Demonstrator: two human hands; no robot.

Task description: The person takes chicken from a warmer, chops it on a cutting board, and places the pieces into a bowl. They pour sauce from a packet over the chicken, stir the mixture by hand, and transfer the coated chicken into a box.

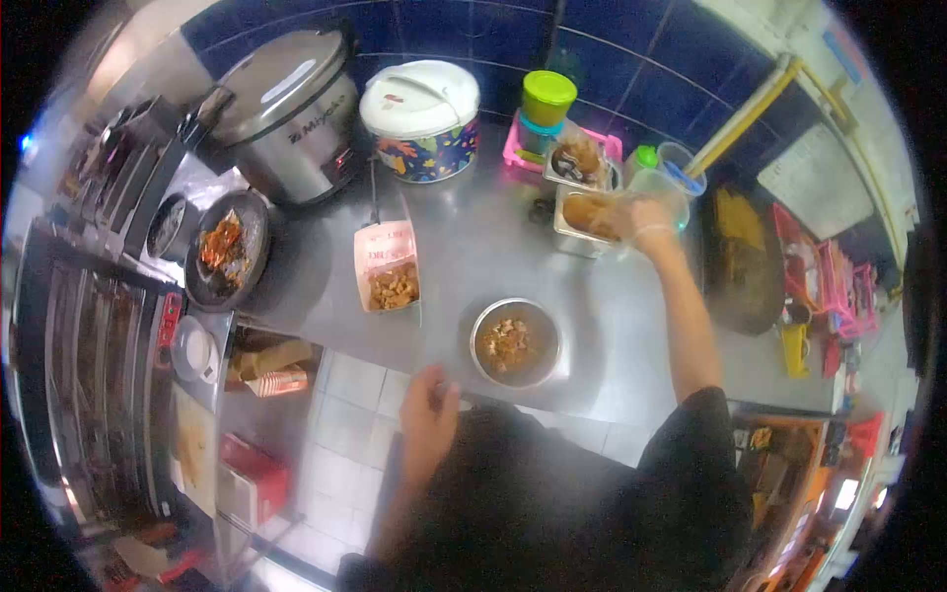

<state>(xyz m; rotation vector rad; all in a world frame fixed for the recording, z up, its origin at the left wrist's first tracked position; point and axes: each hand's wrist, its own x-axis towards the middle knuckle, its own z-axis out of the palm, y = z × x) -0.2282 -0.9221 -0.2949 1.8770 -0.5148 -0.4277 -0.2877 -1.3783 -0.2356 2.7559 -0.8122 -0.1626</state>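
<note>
At a stainless-steel surface, 1 person reaches past a steel bowl of chopped food, the right hand at a rectangular steel container of brown contents, beyond the bowl and to its right. The left hand is curled just beside the bowl, on its near left; whether its fingers meet cannot be told. A paper food box stands left of the bowl.

The bowl sits close to the front edge, so a brush from the left hand could tip it off. Anything dripping from the right hand could soil the metal between container and bowl.

Blur hides the right hand's grip: whether it is spread, pressed together or pinching something cannot be told, nor whether it touches the clear plastic tub behind. The bowl's ingredients are indistinct.
</note>
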